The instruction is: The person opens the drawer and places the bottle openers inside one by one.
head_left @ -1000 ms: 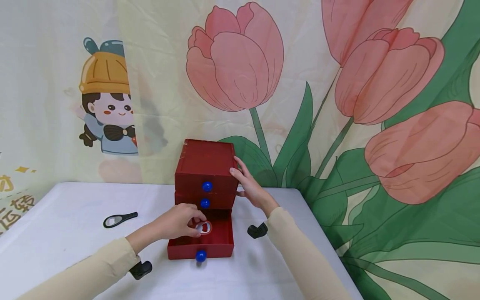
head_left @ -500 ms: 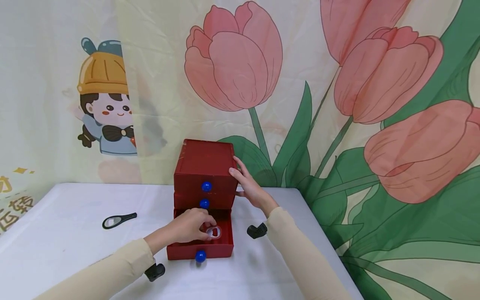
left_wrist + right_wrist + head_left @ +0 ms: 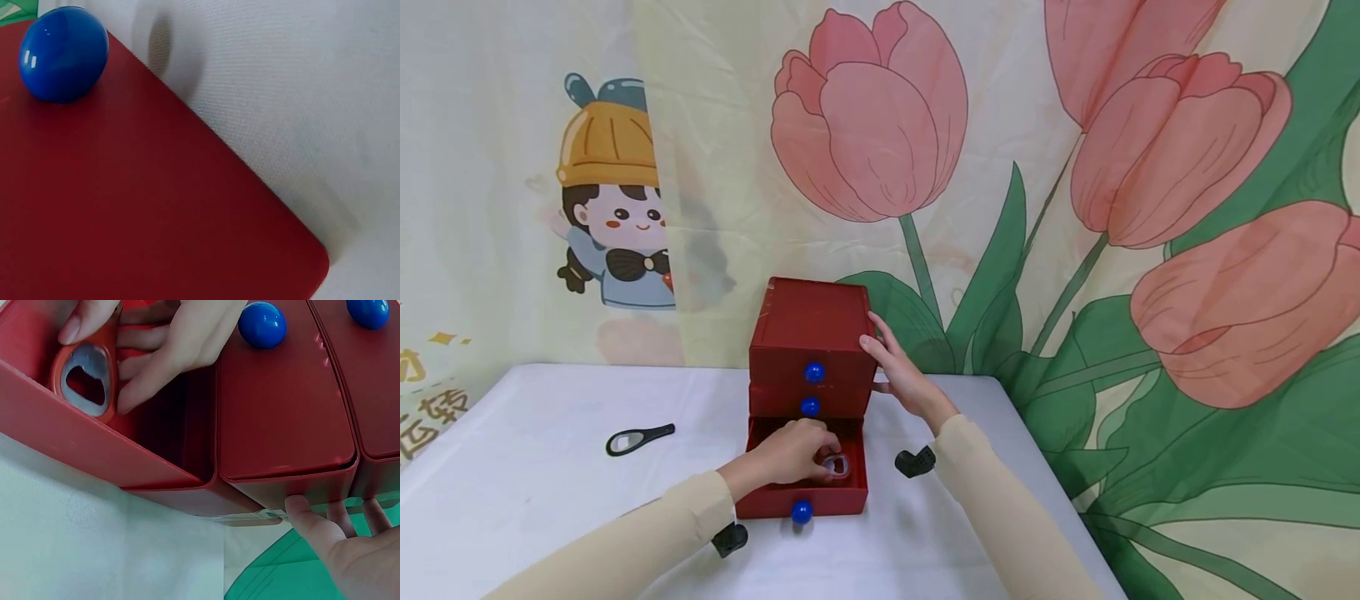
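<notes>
My left hand (image 3: 793,452) is inside the pulled-out bottom drawer (image 3: 838,502) of a red cabinet (image 3: 816,317). Between its thumb and fingers it holds a red bottle opener (image 3: 94,357), whose metal-lined ring points towards the drawer's right wall in the right wrist view. Part of the opener's handle is hidden by the fingers. My right hand (image 3: 908,379) rests against the cabinet's right side, fingers extended along it. The left wrist view shows only the red drawer front and its blue knob (image 3: 64,55) over the white cloth.
Two upper drawers, each with a blue knob (image 3: 814,372), are closed. A black bottle opener (image 3: 640,439) lies on the white-covered table (image 3: 550,517), left of the cabinet. Behind the table hangs a tulip-printed curtain (image 3: 880,125).
My left hand has moved right and slightly down inside the bottom drawer, carrying the red bottle opener nearer the right wall. The right hand and cabinet stay in place.
</notes>
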Action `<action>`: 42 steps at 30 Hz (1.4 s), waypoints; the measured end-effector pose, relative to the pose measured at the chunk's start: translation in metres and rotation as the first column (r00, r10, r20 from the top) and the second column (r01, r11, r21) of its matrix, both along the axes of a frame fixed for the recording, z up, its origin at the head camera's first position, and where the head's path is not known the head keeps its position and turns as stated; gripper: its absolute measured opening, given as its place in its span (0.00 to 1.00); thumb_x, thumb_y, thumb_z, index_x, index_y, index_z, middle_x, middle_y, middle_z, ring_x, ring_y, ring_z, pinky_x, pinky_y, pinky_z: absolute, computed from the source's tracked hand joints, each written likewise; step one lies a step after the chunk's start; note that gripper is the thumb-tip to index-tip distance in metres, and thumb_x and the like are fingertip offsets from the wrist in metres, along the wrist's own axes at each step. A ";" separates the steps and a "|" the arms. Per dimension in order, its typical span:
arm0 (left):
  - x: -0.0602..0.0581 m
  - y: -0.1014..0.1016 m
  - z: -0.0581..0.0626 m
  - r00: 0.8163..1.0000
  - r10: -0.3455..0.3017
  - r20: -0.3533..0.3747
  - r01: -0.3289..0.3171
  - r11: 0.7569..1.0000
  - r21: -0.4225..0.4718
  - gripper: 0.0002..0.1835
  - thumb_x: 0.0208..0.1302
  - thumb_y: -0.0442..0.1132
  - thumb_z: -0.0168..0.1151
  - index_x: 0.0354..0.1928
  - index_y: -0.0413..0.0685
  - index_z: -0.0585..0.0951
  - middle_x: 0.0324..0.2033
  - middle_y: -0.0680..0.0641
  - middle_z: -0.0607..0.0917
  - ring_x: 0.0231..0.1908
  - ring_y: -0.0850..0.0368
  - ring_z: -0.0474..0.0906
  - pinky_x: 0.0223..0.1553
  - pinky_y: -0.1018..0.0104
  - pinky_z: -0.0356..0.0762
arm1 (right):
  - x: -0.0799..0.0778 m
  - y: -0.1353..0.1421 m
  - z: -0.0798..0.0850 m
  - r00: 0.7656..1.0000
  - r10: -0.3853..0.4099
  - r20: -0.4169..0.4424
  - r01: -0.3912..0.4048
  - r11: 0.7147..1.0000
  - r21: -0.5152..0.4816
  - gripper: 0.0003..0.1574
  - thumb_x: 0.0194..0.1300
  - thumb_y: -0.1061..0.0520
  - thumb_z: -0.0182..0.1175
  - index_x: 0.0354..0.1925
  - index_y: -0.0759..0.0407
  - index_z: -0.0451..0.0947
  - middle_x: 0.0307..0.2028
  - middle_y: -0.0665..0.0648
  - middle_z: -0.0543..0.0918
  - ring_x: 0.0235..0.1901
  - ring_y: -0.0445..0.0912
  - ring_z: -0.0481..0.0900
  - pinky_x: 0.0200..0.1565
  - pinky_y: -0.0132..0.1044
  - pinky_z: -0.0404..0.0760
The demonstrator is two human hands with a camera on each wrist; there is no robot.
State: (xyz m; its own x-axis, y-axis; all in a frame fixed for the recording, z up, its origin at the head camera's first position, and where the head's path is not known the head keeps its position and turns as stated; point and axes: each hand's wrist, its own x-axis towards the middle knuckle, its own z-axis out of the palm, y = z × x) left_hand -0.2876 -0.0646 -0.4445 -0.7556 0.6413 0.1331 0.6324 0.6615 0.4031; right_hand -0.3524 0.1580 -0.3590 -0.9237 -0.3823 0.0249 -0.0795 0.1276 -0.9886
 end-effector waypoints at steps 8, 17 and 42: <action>0.000 0.005 -0.004 1.000 0.002 0.015 -0.001 1.000 -0.018 0.18 0.59 0.42 0.82 0.51 0.48 0.91 0.38 0.52 0.86 0.38 0.61 0.78 0.40 0.66 0.83 | 0.000 -0.001 -0.001 1.000 0.005 -0.005 -0.005 1.000 -0.004 0.45 0.79 0.33 0.53 0.83 0.21 0.43 0.81 0.53 0.56 0.79 0.59 0.59 0.69 0.71 0.70; 0.001 0.005 -0.004 0.999 0.015 0.044 -0.015 1.000 0.002 0.19 0.59 0.40 0.81 0.53 0.50 0.90 0.40 0.54 0.87 0.42 0.58 0.81 0.44 0.61 0.86 | -0.001 -0.001 -0.001 1.000 0.010 -0.009 -0.010 1.000 0.004 0.46 0.79 0.33 0.54 0.83 0.21 0.42 0.81 0.53 0.56 0.79 0.59 0.58 0.69 0.72 0.70; 0.024 -0.047 0.035 1.000 0.024 -0.009 -0.024 0.998 0.063 0.19 0.59 0.45 0.81 0.52 0.55 0.89 0.42 0.55 0.87 0.42 0.57 0.81 0.40 0.65 0.84 | 0.001 0.000 0.000 1.000 0.009 -0.003 -0.009 1.000 -0.009 0.44 0.80 0.33 0.52 0.83 0.21 0.43 0.82 0.53 0.52 0.78 0.59 0.60 0.70 0.69 0.71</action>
